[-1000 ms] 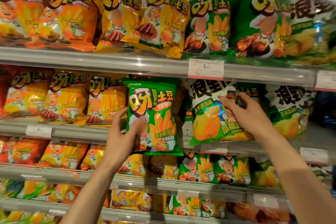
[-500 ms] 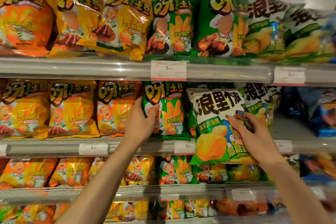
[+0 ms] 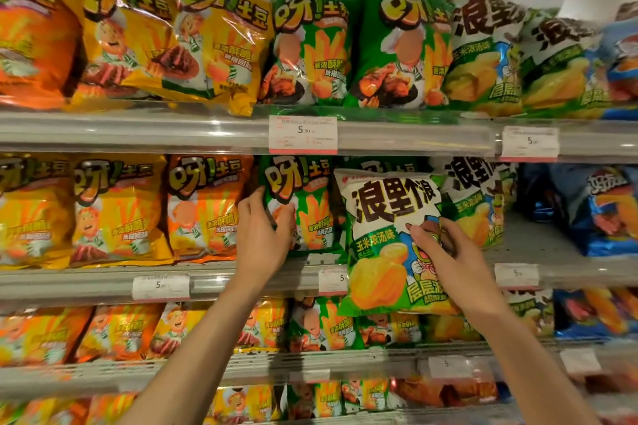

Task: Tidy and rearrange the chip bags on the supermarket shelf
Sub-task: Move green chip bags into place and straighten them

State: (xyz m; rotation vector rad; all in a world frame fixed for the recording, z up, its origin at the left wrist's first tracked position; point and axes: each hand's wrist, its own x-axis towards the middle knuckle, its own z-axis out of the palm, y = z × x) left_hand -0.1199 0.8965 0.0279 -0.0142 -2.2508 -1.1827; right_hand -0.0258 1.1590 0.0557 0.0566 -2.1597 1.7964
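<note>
Standing on the middle shelf [image 3: 241, 278], the green chip bag [image 3: 303, 203] has the left hand [image 3: 264, 235] gripping its left edge, thumb on the front, fingers behind; just right of that hand, the white-and-green chip bag [image 3: 386, 238] hangs out past the shelf edge, the right hand [image 3: 445, 252] pinching its lower right front; both forearms reach up from below; orange bags [image 3: 203, 207] stand left of the left hand.

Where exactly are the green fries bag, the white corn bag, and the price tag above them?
green fries bag [image 3: 310, 203], head view, on its front, right of the left hand.
white corn bag [image 3: 390, 203], head view, on the black lettering.
price tag [image 3: 302, 134], head view, at its middle, on the upper shelf rail.
</note>
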